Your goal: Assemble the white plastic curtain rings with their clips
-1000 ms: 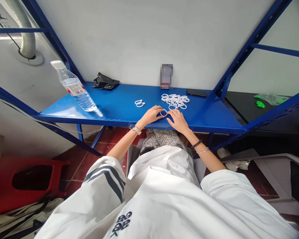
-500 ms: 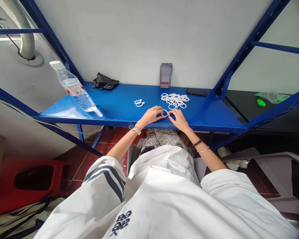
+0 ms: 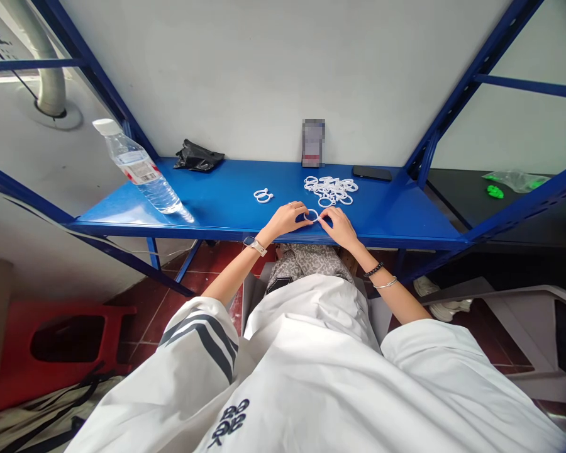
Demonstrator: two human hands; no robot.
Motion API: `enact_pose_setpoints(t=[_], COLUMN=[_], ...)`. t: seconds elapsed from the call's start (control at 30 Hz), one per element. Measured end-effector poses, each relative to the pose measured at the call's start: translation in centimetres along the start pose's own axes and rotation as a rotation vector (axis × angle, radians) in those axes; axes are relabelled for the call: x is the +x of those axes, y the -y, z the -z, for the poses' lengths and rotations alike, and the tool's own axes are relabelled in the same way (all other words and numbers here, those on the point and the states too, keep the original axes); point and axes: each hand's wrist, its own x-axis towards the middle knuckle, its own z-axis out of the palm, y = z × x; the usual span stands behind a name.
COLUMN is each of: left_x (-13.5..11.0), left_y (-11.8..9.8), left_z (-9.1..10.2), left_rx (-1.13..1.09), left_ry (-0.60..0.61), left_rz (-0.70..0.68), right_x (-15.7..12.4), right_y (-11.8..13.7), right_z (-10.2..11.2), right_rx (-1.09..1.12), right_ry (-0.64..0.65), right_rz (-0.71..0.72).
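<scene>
Near the front edge of the blue shelf table, a thin white plastic ring [image 3: 312, 210] is held between my two hands. My left hand [image 3: 287, 220] pinches its left side with thumb and fingertips. On the right side, the fingertips of my right hand [image 3: 339, 226] close on the ring and cover part of it. Just beyond my right hand lies a loose pile of similar white rings [image 3: 331, 190], some with small round knobs. A little group of white rings [image 3: 263, 197] rests apart, beyond my left hand.
A water bottle [image 3: 141, 168] stands at the table's left, with a black plastic bag [image 3: 198, 156] behind it. One phone [image 3: 313, 145], blurred out, leans on the wall; a dark phone [image 3: 372, 173] lies to the right. Blue posts [image 3: 471, 82] frame the table [image 3: 226, 189].
My hands stay in nearly the same place around the ring. The right fingertips have shifted slightly and now cover the small knob on the ring's right side.
</scene>
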Motion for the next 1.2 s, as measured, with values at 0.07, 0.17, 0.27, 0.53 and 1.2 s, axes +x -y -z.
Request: enact_pose_setpoints(t=[0.07,0.17,0.27,0.53,1.2], left_x=[0.00,0.07,0.14,0.15,-0.08], left_y=[0.05,0.15,0.20,0.11,-0.42], left_z=[-0.03,-0.12,-0.17,-0.15,0.28], left_rx=[0.001,0.006,0.004,0.015,0.008], left_ry=[0.003,0.016,0.027,0.017,0.020], left_rz=[0.002,-0.002,-0.007,-0.016,0.051], right_x=[-0.01,-0.01,-0.02,-0.08,-0.12], right_y=[0.07,0.20,0.30,0.42,0.50], right_z=[0.01,0.01,-0.01,-0.03,-0.09], right_rx=[0.000,-0.007,-0.023,-0.065,-0.060], right_ry=[-0.012,-0.023,-0.026,-0.008,-0.033], right_rz=[0.007,0.008,0.006,-0.005,0.024])
